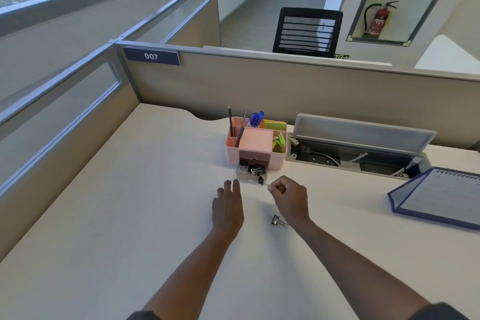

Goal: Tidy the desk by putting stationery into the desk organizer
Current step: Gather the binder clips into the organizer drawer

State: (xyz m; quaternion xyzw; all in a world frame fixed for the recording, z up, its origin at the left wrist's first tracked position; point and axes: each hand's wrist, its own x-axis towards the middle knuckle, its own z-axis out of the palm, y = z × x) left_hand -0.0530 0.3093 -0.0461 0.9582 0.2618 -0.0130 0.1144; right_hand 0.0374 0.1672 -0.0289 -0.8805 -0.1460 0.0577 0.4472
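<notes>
A pink desk organizer [235, 156] stands at the back of the desk, holding pencils, blue pens [255, 119] and green notes. Its clear drawer [241, 175] is pulled out at the front, with black binder clips [255, 169] inside. My right hand [289, 196] pinches the wire handle of a small black binder clip [261, 180], which hangs over the drawer's right front corner. My left hand [227, 206] lies flat on the desk with straight fingers, its fingertips just short of the drawer front. Another binder clip [277, 220] lies on the desk beside my right wrist.
An open cable tray [363, 143] with wires sits right of the organizer. A blue spiral notebook [439, 196] lies at the right edge. Beige partitions [285, 86] wall the desk at the back and left.
</notes>
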